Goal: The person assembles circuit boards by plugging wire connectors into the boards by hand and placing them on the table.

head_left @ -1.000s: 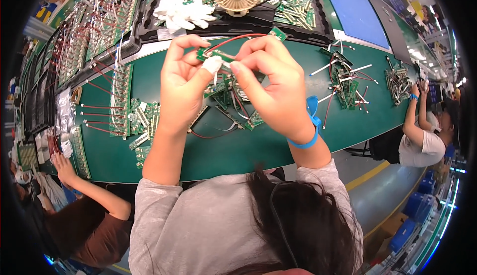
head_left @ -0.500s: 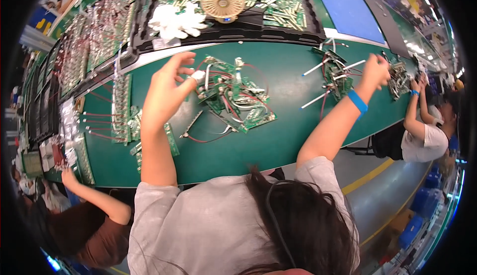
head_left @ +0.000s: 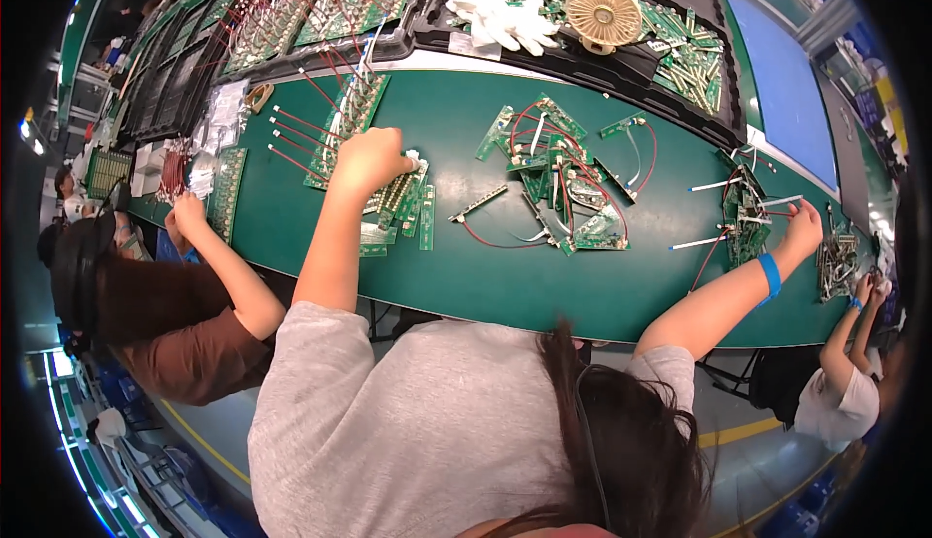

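L hand [head_left: 374, 159] is resting curled on a stack of small green circuit boards [head_left: 403, 203] at the left-centre of the green counter [head_left: 505, 285], fingers closing over the top boards, a white bit showing at the fingertips; can't tell if it's actually gripping one. R hand [head_left: 802, 227] is reaching far out to the right, fingers bent down onto a small pile of boards w/ white strips and wires [head_left: 746, 218]; whether it's pinching anything can't be told, too small. A blue wristband [head_left: 770, 274] is sitting on that wrist.

Btwn the two hands a loose heap of green boards w/ red and white wires [head_left: 558, 184] is lying on the counter, well apart from both hands. Behind it a black tray [head_left: 680, 82] is holding more boards, white gloves [head_left: 503, 16] and a round tan fan-like disc [head_left: 603, 14]. Further left, rows of boards w/ red leads [head_left: 291, 140] are spreading along the counter.

Another person in a brown top [head_left: 194, 344] is working on the left, hand on the counter edge. A third person in white [head_left: 835, 392] is working at the far right beside another pile of parts [head_left: 837, 261]
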